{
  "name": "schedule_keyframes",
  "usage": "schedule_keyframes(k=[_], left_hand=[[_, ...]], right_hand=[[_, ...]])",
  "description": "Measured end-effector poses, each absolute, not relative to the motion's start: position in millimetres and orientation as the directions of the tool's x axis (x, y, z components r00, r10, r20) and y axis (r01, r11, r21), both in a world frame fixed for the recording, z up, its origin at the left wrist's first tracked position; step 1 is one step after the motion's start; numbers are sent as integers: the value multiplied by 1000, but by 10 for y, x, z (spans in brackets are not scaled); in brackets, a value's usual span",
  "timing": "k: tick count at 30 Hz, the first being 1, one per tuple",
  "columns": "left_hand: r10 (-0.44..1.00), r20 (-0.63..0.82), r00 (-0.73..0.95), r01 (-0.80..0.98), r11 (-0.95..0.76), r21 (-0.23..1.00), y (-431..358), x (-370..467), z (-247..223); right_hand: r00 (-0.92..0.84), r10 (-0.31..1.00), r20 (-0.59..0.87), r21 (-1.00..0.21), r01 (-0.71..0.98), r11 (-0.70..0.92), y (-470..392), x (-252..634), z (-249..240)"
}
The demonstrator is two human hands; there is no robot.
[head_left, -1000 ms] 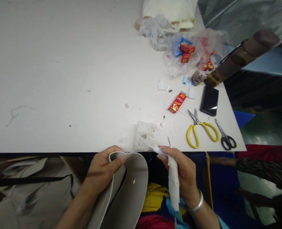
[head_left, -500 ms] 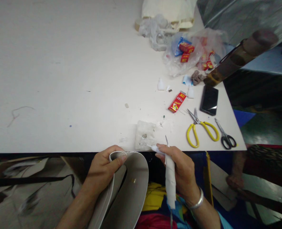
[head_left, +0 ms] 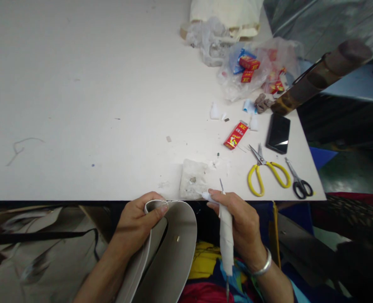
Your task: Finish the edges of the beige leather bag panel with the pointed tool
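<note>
Prob. midway. Ref = grubby translucent pad (head_left: 192,179) at the table (head_left: 79,105) edge. Beige piece (head_left: 173,261) is below-left of pad, off the table, curled over, small brass fitting (head_left: 176,238) already in it. L hand (head_left: 140,219), also below-left, pinches its rim, thumb vs. fingers. R hand (head_left: 241,216), below-right of pad, grips a white-wrapped pointed tool (head_left: 226,240) & pinches a small white nozzle bottle (head_left: 209,198); nozzle's at pad's near corner, contact hard to tell. Neither's on the piece, so rim work's prob. unfinished. Yellow-handled scissors (head_left: 262,162), right of pad, set aside.
</note>
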State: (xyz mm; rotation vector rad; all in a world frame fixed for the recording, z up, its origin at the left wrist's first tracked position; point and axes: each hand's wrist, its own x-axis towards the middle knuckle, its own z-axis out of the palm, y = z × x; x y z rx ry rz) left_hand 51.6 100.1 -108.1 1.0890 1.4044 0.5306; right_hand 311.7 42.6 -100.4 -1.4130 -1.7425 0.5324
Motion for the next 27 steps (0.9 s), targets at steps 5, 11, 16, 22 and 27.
schedule_keyframes(k=[5,11,16,22,27], left_hand=[[832,-530,161,300,470,830,1014,527,-1049],[827,-542,148,305,484,820,1019,538,-1033],[827,-539,160,292,482,826,1015,534,-1018],[822,-547,157,299,489,820,1017,533,-1016],[816,-558,148,305,499,811,1021,540,-1022]], right_hand=[[-80,930,358,-708,626,326,433,3126,-1017],[-123,915,385,-669,645,369,419,3145,-1036],[-142,909,391,-644,664,381,409,3147,-1023],[-167,893,417,-589,699,406,434,3147,-998],[-203,879,432,-516,743,426,464,3156,-947]])
